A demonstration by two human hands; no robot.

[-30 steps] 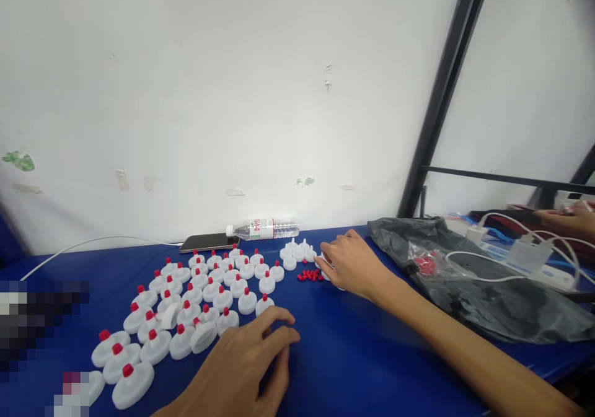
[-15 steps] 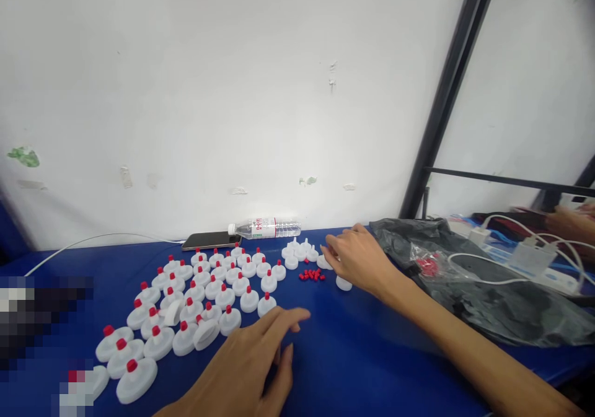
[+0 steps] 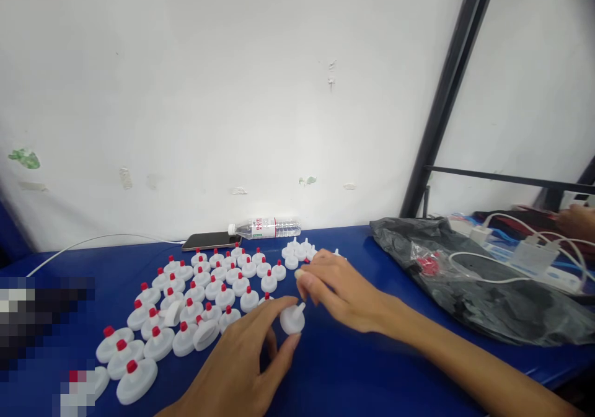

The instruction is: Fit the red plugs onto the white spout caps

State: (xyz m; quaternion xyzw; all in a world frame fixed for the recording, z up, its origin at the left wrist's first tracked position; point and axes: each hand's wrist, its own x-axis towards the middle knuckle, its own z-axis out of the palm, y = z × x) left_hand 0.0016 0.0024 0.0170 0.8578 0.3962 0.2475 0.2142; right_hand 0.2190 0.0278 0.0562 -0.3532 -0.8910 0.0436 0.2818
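Note:
My left hand (image 3: 242,367) pinches a white nozzle cap (image 3: 292,320) between thumb and fingers, just above the blue table (image 3: 367,367). My right hand (image 3: 339,290) hovers right of it, its curled fingertips close over the cap's nozzle; I cannot see whether they hold anything. Left of both hands stand several rows of white caps with red tips (image 3: 218,290). A small cluster of bare white caps (image 3: 297,250) sits behind my right hand. The right hand hides most of the pile of loose red tips.
A water bottle (image 3: 264,227) and a phone (image 3: 209,241) lie by the wall. At the right lie a black plastic bag (image 3: 469,287), a power strip with white cables (image 3: 530,257), and another person's hand (image 3: 576,222). A black metal post (image 3: 446,101) rises behind.
My right hand came back from the bare caps toward me. The left hand, empty before, now holds a white cap, and the two hands have met.

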